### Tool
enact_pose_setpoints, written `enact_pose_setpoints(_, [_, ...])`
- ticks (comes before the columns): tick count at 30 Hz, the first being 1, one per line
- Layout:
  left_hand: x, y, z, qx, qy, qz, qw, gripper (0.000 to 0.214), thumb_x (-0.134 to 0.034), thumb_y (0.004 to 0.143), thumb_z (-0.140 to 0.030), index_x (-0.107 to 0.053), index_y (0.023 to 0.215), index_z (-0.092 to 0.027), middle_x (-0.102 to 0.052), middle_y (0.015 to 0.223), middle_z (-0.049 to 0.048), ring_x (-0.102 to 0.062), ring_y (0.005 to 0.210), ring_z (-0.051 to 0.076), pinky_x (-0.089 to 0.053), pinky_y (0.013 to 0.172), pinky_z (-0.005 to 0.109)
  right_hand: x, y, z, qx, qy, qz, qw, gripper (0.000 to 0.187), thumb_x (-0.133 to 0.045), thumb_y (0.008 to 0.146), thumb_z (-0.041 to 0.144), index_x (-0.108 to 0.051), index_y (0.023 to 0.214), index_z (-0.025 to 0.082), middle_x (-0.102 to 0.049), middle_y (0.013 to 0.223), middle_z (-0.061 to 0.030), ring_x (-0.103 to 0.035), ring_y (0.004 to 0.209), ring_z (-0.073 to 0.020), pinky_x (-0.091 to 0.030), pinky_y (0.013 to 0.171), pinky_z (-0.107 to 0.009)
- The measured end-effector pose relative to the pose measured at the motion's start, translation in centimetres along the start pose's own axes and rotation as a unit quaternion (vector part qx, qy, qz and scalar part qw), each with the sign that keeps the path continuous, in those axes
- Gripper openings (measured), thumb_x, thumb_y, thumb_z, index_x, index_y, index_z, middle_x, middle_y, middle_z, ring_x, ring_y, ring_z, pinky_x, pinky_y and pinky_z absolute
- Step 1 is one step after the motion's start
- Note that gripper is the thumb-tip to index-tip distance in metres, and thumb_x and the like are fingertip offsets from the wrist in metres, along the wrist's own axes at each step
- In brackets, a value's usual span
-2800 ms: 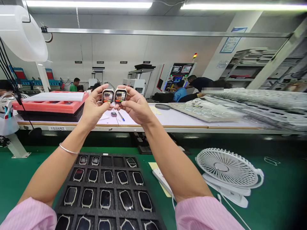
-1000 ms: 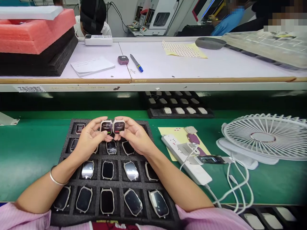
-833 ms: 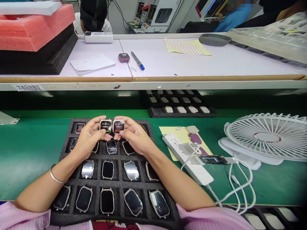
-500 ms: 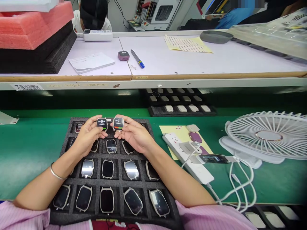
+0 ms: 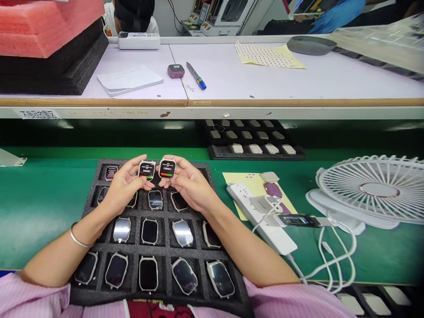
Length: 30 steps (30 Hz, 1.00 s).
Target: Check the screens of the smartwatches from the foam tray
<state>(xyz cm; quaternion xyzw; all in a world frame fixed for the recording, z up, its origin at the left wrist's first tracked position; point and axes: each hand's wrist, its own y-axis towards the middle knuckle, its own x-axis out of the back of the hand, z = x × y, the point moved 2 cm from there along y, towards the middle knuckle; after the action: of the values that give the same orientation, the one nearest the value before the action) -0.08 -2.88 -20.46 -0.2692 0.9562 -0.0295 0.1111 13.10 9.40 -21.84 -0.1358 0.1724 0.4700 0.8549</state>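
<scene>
My left hand (image 5: 126, 184) is closed around the edges of a smartwatch without a strap (image 5: 146, 170); its lit screen shows small text and a green and red bar. A second smartwatch (image 5: 167, 168) sits in my right hand (image 5: 190, 183), its screen lit with text and an orange-red and green bar. The two watches are side by side, faces towards me, above the far rows of a dark foam tray (image 5: 134, 250). Several more strapless watches lie in the tray's compartments, among them a dark-screened one (image 5: 149, 274). My hands and forearms hide some compartments.
Right of the tray lie a white power strip (image 5: 261, 221) with chargers and cables, and a white fan (image 5: 371, 187). Behind, a second tray of watches (image 5: 255, 152) sits under a raised shelf (image 5: 232, 88) bearing a notepad (image 5: 130, 81), a pen (image 5: 196, 76) and foam blocks (image 5: 49, 28).
The view has shifted slightly. Both watches are still held; the right watch's screen has lost its glare and is readable now. The left watch's bar now shows red beside the green.
</scene>
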Motion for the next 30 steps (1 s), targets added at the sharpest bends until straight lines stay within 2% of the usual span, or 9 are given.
enact_pose_setpoints(4, [0.09, 0.07, 0.26, -0.004, -0.001, 0.004, 1.000, 0.067, -0.071, 0.074, -0.014, -0.051, 0.137, -0.019, -0.068, 0.112, 0.0060, -0.071, 0.070, 0.010, -0.061, 0.070, 0.028, 0.01, 0.05, -0.13, 0.006, -0.007, 0.012, 1.000, 0.045, -0.066, 0.073, 0.012, -0.057, 0.116, 0.025, -0.071, 0.100, -0.0014, -0.066, 0.070, -0.0129, -0.054, 0.070, -0.031])
enact_pose_setpoints(11, [-0.15, 0.15, 0.35, -0.007, 0.011, 0.013, 1.000, 0.063, -0.072, 0.072, -0.013, -0.052, 0.132, -0.018, -0.065, 0.117, 0.0076, -0.070, 0.067, 0.009, -0.060, 0.068, 0.026, 0.10, -0.03, -0.37, -0.004, -0.004, 0.005, 1.000, 0.057, -0.068, 0.075, 0.012, -0.052, 0.128, 0.026, -0.073, 0.102, -0.0015, -0.069, 0.073, -0.0136, -0.055, 0.071, -0.030])
enact_pose_setpoints(16, [-0.18, 0.18, 0.29, -0.016, 0.023, 0.009, 1.000, 0.054, -0.073, 0.071, -0.013, -0.054, 0.121, -0.019, -0.066, 0.114, 0.0057, -0.069, 0.067, 0.009, -0.061, 0.069, 0.026, -0.12, -0.08, -0.23, -0.002, -0.007, 0.010, 1.000, 0.051, -0.067, 0.074, 0.012, -0.054, 0.121, 0.025, -0.072, 0.097, -0.0006, -0.069, 0.072, -0.0144, -0.055, 0.071, -0.032])
enact_pose_setpoints(24, [-0.10, 0.19, 0.38, -0.016, 0.029, 0.008, 0.999, 0.049, -0.075, 0.073, -0.016, -0.054, 0.117, -0.018, -0.069, 0.110, 0.0053, -0.066, 0.063, 0.007, -0.060, 0.064, 0.024, -0.16, -0.08, -0.25, 0.008, -0.022, 0.020, 1.000, 0.042, -0.068, 0.078, 0.016, -0.055, 0.117, 0.024, -0.071, 0.096, -0.0009, -0.069, 0.072, -0.0135, -0.055, 0.072, -0.032])
enact_pose_setpoints(30, [-0.10, 0.19, 0.44, -0.021, 0.021, 0.013, 0.999, 0.050, -0.074, 0.073, -0.016, -0.054, 0.119, -0.018, -0.067, 0.116, 0.0069, -0.071, 0.067, 0.010, -0.062, 0.069, 0.027, -0.24, -0.04, -0.20, 0.014, -0.021, 0.018, 1.000, 0.047, -0.067, 0.073, 0.011, -0.056, 0.116, 0.024, -0.069, 0.091, 0.0018, -0.068, 0.072, -0.0128, -0.056, 0.074, -0.031])
